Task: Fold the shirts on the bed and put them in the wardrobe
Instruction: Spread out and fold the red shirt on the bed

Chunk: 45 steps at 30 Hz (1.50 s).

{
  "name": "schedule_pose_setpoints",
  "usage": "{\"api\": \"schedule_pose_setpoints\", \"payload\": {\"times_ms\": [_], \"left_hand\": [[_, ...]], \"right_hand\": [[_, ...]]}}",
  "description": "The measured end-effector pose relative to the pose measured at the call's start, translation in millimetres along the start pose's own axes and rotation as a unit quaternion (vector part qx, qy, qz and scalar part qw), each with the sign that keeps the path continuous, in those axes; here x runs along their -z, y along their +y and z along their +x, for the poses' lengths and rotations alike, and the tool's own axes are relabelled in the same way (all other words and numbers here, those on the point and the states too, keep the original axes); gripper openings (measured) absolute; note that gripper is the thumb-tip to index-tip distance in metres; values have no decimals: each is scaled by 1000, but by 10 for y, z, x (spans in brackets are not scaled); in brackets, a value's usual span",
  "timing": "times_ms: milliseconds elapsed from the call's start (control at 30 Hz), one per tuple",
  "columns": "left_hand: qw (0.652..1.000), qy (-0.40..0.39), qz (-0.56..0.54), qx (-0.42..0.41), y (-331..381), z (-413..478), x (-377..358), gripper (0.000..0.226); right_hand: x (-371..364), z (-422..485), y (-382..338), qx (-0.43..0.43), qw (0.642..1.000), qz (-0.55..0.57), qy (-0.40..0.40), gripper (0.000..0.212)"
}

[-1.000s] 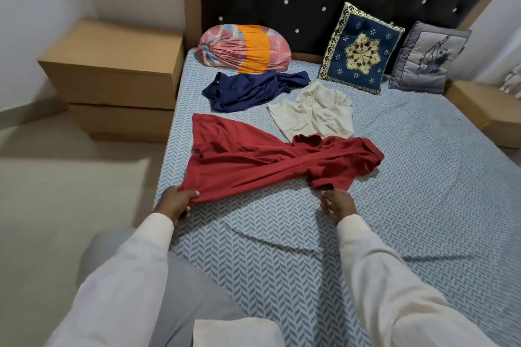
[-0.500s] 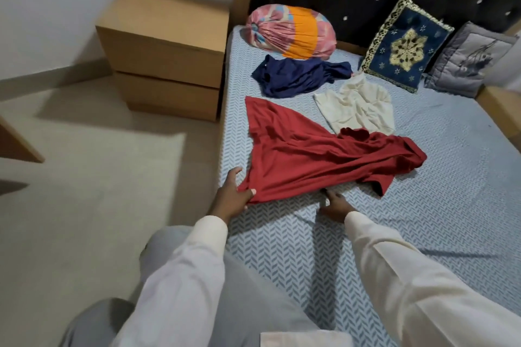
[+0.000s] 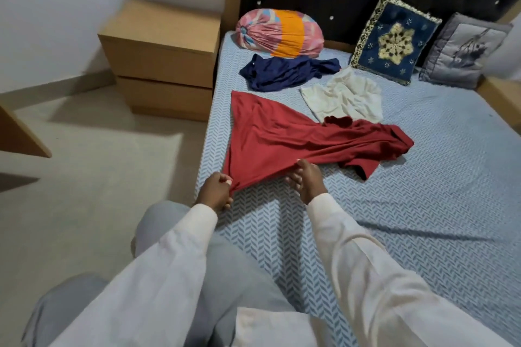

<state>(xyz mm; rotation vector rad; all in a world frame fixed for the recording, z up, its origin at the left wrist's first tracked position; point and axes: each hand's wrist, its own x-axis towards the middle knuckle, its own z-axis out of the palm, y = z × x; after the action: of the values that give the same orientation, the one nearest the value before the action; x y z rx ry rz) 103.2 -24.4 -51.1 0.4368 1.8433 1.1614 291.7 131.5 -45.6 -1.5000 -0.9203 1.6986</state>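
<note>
A red shirt [image 3: 282,141] lies spread and creased across the bed [image 3: 423,205], its bunched sleeve end toward the right. My left hand [image 3: 215,191] pinches the shirt's near left corner at the bed's edge. My right hand [image 3: 306,180] grips the near hem a little to the right of it. Behind the red shirt lie a crumpled navy shirt [image 3: 284,72] and a crumpled cream shirt [image 3: 344,96]. No wardrobe is in view.
A pink and orange bolster [image 3: 279,32], a blue embroidered cushion [image 3: 394,39] and a grey cushion [image 3: 462,51] lean at the dark headboard. A wooden bedside cabinet [image 3: 163,56] stands left of the bed. A wooden corner [image 3: 19,135] juts in at far left.
My right hand slid left along the hem, closer to my left hand, and took hold of the fabric. My left hand closed on the corner. The view swung left.
</note>
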Motion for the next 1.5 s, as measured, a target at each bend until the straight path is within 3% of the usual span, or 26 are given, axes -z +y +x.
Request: {"api": "schedule_pose_setpoints", "payload": {"times_ms": [67,167,267,333,433,500,567,633,733,833,900,967,1067,1200,1300,1367,1433,1500], "left_hand": [[1000,-8,15,19,-6,14,-16,19],[999,-11,31,33,-23,-10,-59,29],[987,-47,155,14,-29,-66,-69,39],[969,-65,238,3,-22,-73,-95,32],[944,-13,329,-2,-45,-44,-163,15],[933,51,357,-11,-57,-26,-188,9],[928,113,353,-29,-87,47,-165,19],[932,129,337,-36,-77,71,-136,22],[937,60,344,-17,-54,47,-161,16],[911,16,412,31,-40,-1,-234,54],[868,17,495,20,-46,-16,-300,73],[845,47,533,0,-48,-7,-349,70],[851,79,519,-16,-56,30,-384,43],[851,76,519,-14,-22,13,-403,44],[853,73,515,-25,-34,54,-410,43],[856,78,510,-32,-39,57,-431,48],[851,76,518,-38,-34,38,-463,64],[847,69,525,-47,-36,24,-483,78]], "right_hand": [[121,56,-15,5,1000,2,-8,23],[299,105,57,-34,999,4,-38,31],[416,86,107,-67,994,16,-84,15],[473,132,125,-73,993,29,-92,7],[582,263,75,-33,999,3,-34,14],[699,434,26,32,995,-63,67,20],[897,579,-57,78,959,-199,188,34],[1133,698,-151,97,897,-369,225,44],[1511,964,-272,81,828,-527,172,45],[1679,1151,-415,68,813,-567,117,51],[1759,1277,-447,109,821,-553,95,55],[1900,1463,-392,163,837,-501,146,56],[1930,1021,-620,219,859,-375,273,33],[2396,616,-737,273,820,-244,440,35],[2869,453,-605,216,830,-187,478,52],[3077,369,-438,103,844,-210,482,55],[3075,284,-293,14,827,-216,519,52],[2959,154,-177,32,804,-270,528,54]]}}
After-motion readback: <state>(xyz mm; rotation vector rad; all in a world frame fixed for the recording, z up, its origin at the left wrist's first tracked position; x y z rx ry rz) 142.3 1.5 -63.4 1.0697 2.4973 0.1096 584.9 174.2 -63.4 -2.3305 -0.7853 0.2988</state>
